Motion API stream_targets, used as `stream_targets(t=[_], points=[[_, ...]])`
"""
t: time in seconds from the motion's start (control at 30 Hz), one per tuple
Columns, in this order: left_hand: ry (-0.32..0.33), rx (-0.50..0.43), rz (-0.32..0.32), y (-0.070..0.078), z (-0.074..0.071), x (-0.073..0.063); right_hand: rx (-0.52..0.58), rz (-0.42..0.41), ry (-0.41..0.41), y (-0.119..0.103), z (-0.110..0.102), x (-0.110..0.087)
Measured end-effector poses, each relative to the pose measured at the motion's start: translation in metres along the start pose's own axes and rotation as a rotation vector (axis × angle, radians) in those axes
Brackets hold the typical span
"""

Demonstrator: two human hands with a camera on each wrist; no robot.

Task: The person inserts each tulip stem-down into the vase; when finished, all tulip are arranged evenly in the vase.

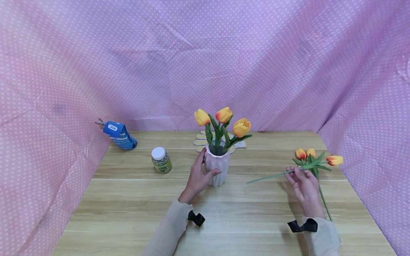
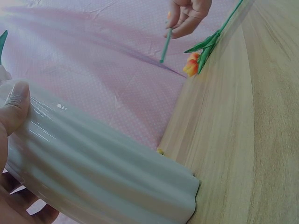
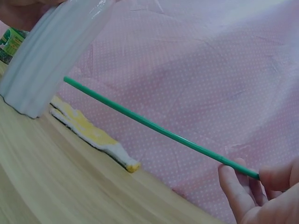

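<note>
My left hand (image 1: 199, 177) grips a white fluted vase (image 1: 217, 169) at its left side, thumb across the front. The vase stands upright on the wooden table, and three yellow-orange artificial tulips (image 1: 224, 115) with green leaves rise from it. Over at the right, my right hand (image 1: 305, 188) pinches a tulip stem (image 1: 266, 177) between thumb and fingers. This green stem (image 3: 161, 131) points left toward the vase, its end apart from it. Beyond the right hand, two more tulip heads (image 1: 300, 154) lie on the table, their stems partly hidden by the hand and forearm.
Behind the vase lies a yellow and white glove (image 1: 239, 145), partly covered by it. A white-capped jar (image 1: 162, 163) stands left of the vase. Farther left, a blue bag (image 1: 121, 137) sits near the table's edge. Pink dotted cloth (image 1: 160, 71) surrounds the table's back and sides.
</note>
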State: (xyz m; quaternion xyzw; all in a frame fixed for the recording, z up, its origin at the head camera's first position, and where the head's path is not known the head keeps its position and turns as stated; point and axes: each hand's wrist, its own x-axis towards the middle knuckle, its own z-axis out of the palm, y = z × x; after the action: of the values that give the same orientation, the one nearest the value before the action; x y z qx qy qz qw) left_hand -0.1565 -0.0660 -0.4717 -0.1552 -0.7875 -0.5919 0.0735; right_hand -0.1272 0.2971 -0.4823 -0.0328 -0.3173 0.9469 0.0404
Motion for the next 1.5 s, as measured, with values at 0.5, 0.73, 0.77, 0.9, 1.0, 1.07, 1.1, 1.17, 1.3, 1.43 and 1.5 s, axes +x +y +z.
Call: stream_targets(t=[0.5,0.73,0.77,0.9,1.0,1.07,1.1,1.17,1.3,1.43,1.5], points=[[0.005,0.018,-0.003,0.000,-0.001,0.000,0.082,-0.030,-0.015,-0.009,0.027,-0.002],[-0.001,0.016,-0.005,0.000,-0.001,-0.001,0.130,-0.068,-0.060,-0.008,0.035,-0.003],[-0.001,0.016,-0.006,0.000,-0.001,-0.001,0.140,-0.074,-0.067,-0.008,0.037,-0.003],[0.001,0.013,-0.009,-0.001,-0.001,-0.001,0.165,-0.098,-0.099,-0.007,0.045,-0.003],[0.004,0.011,-0.001,-0.001,-0.001,-0.001,0.168,-0.110,-0.112,-0.007,0.053,-0.003],[0.005,0.010,0.007,-0.001,-0.001,0.000,0.159,-0.118,-0.112,-0.007,0.059,-0.003],[0.006,0.011,0.011,-0.001,-0.001,0.000,0.158,-0.122,-0.114,-0.007,0.061,-0.003],[0.006,0.010,0.017,-0.002,-0.001,0.000,0.152,-0.132,-0.119,-0.007,0.066,-0.003],[0.006,0.006,0.023,-0.002,0.000,0.000,0.172,-0.148,-0.145,-0.006,0.075,-0.001],[0.004,0.001,0.024,-0.001,0.000,0.000,0.207,-0.160,-0.171,-0.007,0.082,-0.001],[0.003,0.001,0.022,-0.001,0.000,-0.001,0.214,-0.164,-0.174,-0.008,0.086,-0.001]])
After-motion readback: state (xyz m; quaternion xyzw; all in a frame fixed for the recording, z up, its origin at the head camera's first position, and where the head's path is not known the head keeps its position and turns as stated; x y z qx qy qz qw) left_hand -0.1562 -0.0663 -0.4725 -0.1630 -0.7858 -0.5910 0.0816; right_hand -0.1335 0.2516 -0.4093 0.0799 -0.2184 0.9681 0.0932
